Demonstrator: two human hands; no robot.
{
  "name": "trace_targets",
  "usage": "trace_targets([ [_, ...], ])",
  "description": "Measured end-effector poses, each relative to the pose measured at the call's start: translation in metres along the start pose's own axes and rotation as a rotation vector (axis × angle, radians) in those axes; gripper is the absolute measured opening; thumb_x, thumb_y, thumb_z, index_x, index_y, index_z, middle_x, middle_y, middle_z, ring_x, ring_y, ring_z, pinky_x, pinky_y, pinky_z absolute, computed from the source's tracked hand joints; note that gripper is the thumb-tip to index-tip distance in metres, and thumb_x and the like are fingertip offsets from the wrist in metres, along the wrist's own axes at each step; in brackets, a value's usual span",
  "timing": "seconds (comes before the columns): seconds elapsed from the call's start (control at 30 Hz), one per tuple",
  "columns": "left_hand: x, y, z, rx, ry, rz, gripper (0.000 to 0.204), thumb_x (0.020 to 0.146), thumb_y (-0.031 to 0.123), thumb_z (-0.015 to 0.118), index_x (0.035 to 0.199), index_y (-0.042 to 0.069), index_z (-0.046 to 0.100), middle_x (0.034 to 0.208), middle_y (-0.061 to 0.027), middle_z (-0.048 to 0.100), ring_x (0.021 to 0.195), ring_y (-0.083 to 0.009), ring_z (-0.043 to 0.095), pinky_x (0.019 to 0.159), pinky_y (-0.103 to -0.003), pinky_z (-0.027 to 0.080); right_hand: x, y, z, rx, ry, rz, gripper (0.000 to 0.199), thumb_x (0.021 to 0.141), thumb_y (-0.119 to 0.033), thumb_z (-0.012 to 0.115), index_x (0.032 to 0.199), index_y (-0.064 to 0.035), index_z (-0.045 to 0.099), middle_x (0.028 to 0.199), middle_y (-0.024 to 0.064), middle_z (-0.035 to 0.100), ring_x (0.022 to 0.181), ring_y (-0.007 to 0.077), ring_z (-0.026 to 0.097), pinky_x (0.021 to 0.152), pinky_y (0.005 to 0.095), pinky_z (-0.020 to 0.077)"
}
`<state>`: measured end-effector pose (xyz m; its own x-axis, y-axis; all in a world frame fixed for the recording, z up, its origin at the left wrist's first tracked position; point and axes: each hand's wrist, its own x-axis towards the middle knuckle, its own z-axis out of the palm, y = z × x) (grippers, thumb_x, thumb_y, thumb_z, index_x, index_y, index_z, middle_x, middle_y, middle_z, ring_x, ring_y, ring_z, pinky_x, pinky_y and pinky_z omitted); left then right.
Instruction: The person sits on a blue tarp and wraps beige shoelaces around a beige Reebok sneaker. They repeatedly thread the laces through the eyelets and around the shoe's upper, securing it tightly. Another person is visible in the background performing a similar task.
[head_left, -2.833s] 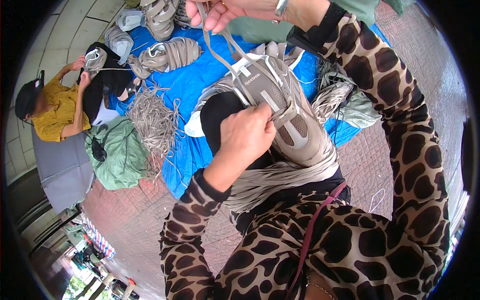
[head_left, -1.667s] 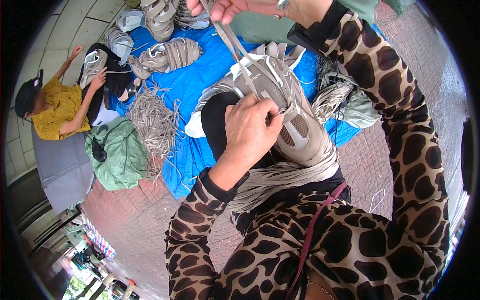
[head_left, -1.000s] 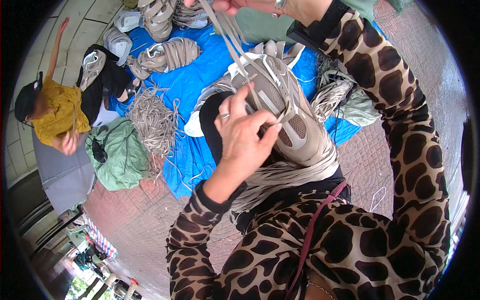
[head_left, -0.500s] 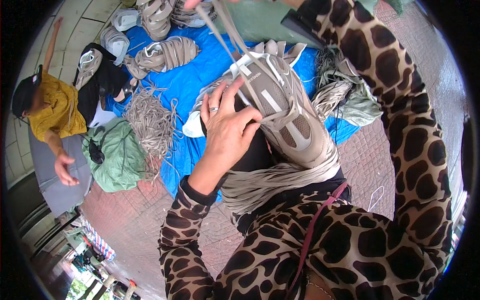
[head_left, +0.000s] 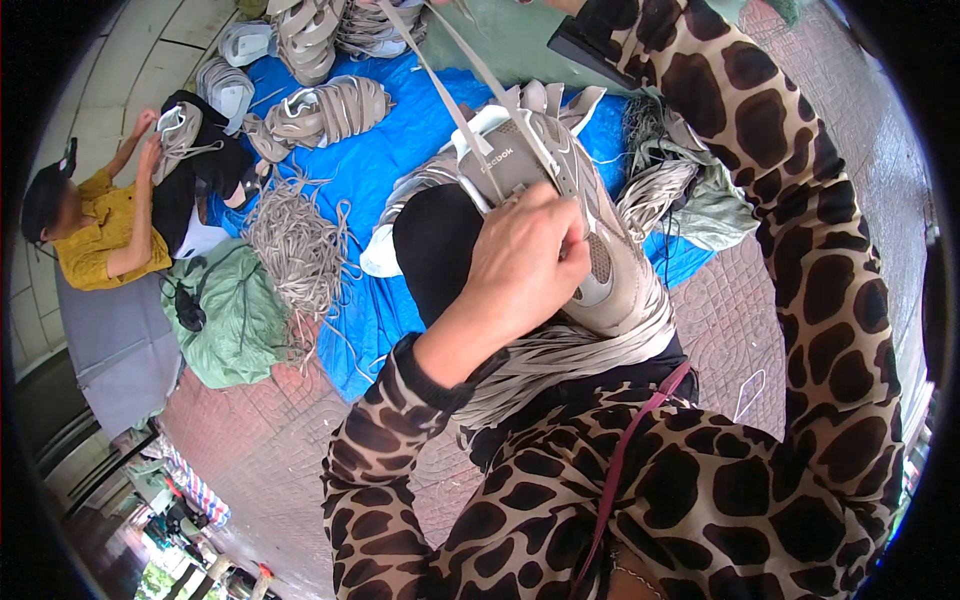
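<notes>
A beige sneaker (head_left: 625,285) rests on my lap, its toe toward me. My left hand (head_left: 530,260) lies over its lacing, the fingers curled closed. A flat beige shoelace (head_left: 462,110) runs taut in two strands from the shoe beside those fingers up past the top edge. What the fingertips pinch is partly hidden, but both strands lead to them. Of my right hand (head_left: 566,5) only a sliver shows at the top edge; its fingers are out of the picture. A bundle of beige laces (head_left: 570,360) drapes across my thighs below the toe.
A blue tarp (head_left: 375,150) holds stacked shoe uppers (head_left: 330,115) and a tangled lace pile (head_left: 295,240). Beside it sits a green sack (head_left: 235,320). At left a person in a yellow top (head_left: 115,235) handles a beige shoe (head_left: 178,130). More laces (head_left: 655,195) lie at right.
My left hand has moved right onto the sneaker's lacing and its fingers have curled closed. My right hand has slipped further past the top edge. The other person's hands have come to a shoe.
</notes>
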<state>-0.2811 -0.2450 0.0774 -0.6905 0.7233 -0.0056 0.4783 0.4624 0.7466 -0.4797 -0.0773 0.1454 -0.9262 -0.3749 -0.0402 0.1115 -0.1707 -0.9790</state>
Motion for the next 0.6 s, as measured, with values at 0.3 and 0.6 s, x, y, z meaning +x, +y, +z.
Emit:
trace_targets([
  [0.3,0.012,-0.006,-0.006,0.908,0.229,0.270,0.015,0.069,0.017,0.069,0.078,0.009,0.059,0.087,-0.0072,0.054,0.083,-0.0242,0.057,0.075,-0.039,0.040,-0.012,-0.005,-0.004,0.028,0.020,-0.044,0.029,0.106,-0.022,0.037,0.101,0.0002,0.056,0.089,0.0128,0.069,0.057,0.0129,0.057,0.048,0.0265,0.0449],
  [0.6,0.007,-0.004,0.018,0.224,0.281,0.021,0.010,0.075,0.013,0.072,0.080,0.008,0.065,0.107,-0.0068,0.060,0.101,-0.0303,0.055,0.085,-0.044,0.035,-0.028,-0.011,0.002,0.045,-0.066,-0.038,0.030,0.107,-0.024,0.038,0.098,-0.0022,0.057,0.091,0.0102,0.068,0.069,0.0152,0.064,0.061,0.0283,0.0539],
])
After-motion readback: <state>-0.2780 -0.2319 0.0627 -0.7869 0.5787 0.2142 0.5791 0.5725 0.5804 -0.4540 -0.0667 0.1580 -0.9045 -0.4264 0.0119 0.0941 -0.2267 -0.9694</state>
